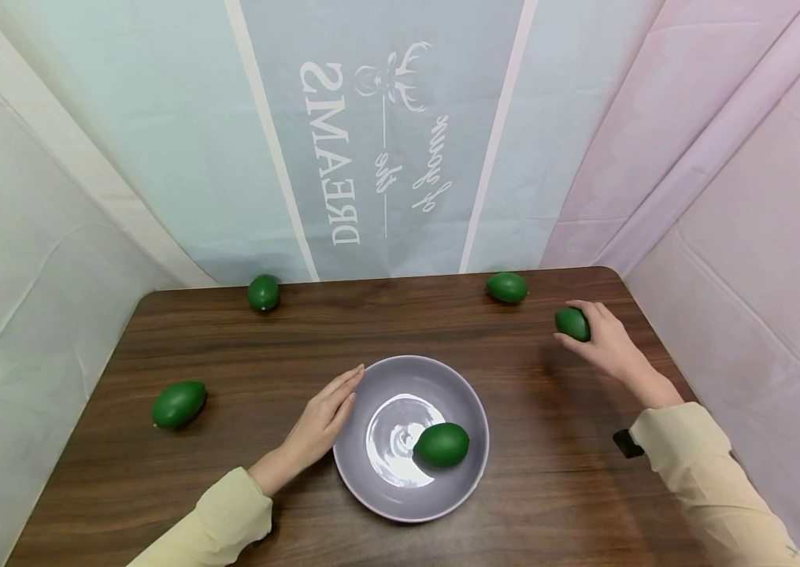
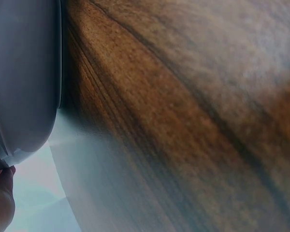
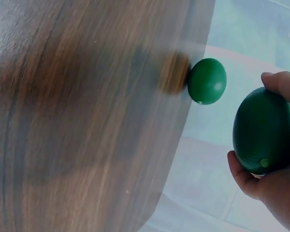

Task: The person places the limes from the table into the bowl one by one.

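A pale cloth backdrop (image 1: 584,79) with reversed white lettering hangs behind a dark-brown, wood-grained tabletop (image 1: 372,323). My right grip (image 1: 609,342) pinches a smooth, dark-green oval lime (image 1: 572,324) between thumb and fingers, seemingly clear of the wood; a matching lime (image 1: 507,287) lies just beyond, to that grip's left. My left grip (image 1: 322,421), fingers straight and close together, touches the rim of a round, glossy, grey-lavender dish (image 1: 410,374), well to the left of my right grip and nearer me. Holding the fruit well, I judge, calls for even pressure from opposite sides, as slick skin could slip. It looks plump and evenly coloured, with a small, paler green nub (image 3: 264,163) at one end.
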Available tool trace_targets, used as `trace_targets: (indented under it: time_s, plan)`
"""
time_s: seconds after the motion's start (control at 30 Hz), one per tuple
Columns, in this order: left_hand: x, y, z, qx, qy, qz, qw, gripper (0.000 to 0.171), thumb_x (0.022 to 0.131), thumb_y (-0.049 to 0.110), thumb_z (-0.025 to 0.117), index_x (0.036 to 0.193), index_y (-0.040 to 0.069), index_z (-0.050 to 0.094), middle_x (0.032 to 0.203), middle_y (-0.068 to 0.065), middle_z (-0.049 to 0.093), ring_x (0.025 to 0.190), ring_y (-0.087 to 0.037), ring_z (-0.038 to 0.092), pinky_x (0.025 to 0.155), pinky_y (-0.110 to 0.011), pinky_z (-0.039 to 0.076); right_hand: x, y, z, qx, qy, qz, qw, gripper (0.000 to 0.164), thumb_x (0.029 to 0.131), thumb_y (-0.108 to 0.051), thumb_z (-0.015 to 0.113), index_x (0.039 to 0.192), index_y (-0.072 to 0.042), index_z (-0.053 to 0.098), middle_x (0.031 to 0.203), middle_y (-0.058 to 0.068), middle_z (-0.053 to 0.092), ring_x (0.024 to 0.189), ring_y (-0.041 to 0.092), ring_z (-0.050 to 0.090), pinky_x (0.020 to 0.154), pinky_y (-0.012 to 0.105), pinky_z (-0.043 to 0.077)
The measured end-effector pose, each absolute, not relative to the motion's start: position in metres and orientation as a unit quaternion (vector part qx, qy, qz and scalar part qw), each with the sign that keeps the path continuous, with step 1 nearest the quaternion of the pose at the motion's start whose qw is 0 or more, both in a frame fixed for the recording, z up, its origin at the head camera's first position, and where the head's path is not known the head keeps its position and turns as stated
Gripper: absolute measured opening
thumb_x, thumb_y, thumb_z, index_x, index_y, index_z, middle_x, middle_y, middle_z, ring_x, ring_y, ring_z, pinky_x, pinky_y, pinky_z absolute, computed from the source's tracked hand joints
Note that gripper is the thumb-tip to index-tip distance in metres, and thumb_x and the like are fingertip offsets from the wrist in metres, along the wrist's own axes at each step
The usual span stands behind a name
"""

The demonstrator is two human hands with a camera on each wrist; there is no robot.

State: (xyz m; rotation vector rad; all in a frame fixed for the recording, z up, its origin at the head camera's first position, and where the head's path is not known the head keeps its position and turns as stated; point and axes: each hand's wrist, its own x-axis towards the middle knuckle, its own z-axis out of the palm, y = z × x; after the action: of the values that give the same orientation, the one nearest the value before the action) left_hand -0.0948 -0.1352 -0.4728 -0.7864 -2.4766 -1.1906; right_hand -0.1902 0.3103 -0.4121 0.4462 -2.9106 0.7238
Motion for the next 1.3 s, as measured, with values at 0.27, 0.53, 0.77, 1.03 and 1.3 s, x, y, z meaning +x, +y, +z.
trace_targets:
  time_s: [0.27,0.53,0.77,1.03,1.3]
  plan:
    - [-0.095,-0.135,-0.473,-0.275,-0.857,-0.412,0.145,0.037,0.091,0.0,0.051,0.128,-0.002,0.05,0.132,-0.013,0.049,0.121,-0.025,0.046,0.101,-0.034,0.036,-0.186,0.302,-0.406,0.166,-0.955,0.237,0.062,0.056,0.083,-0.02,0.068,0.127,0.001,0.041,0.11,0.026,0.045,0.088,0.039,0.05,0.062,0.051,0.046]
    - [-0.094,-0.135,-0.473,-0.274,-0.858,-0.412,0.143,0.037,0.091,0.0,0.051,0.128,-0.002,0.05,0.132,-0.013,0.049,0.121,-0.025,0.046,0.102,-0.033,0.035,-0.184,0.294,-0.401,0.181,-0.952,0.234,0.071,0.056,0.082,-0.021,0.068,0.127,0.001,0.043,0.106,0.022,0.047,0.086,0.036,0.051,0.061,0.049,0.047]
    - [-0.095,-0.135,-0.474,-0.275,-0.857,-0.411,0.147,0.038,0.09,0.0,0.051,0.128,-0.002,0.05,0.132,-0.012,0.049,0.121,-0.025,0.046,0.102,-0.032,0.035,-0.181,0.286,-0.393,0.191,-0.951,0.234,0.065,0.056,0.082,-0.02,0.068,0.127,0.001,0.043,0.111,0.023,0.046,0.092,0.038,0.049,0.065,0.052,0.046]
    - [-0.095,-0.135,-0.473,-0.276,-0.857,-0.41,0.145,0.037,0.09,0.0,0.051,0.128,-0.002,0.05,0.132,-0.012,0.049,0.121,-0.025,0.046,0.102,-0.034,0.035,-0.178,0.276,-0.388,0.212,-0.947,0.23,0.075,0.055,0.081,-0.02,0.069,0.126,0.0,0.044,0.111,0.022,0.047,0.091,0.037,0.05,0.065,0.051,0.047]
    - [-0.095,-0.135,-0.473,-0.273,-0.857,-0.414,0.14,0.037,0.091,0.001,0.051,0.128,-0.002,0.05,0.132,-0.011,0.049,0.121,-0.025,0.046,0.102,-0.033,0.035,-0.174,0.266,-0.381,0.225,-0.944,0.229,0.08,0.056,0.08,-0.018,0.07,0.126,0.0,0.045,0.109,0.02,0.048,0.09,0.035,0.05,0.065,0.049,0.047]
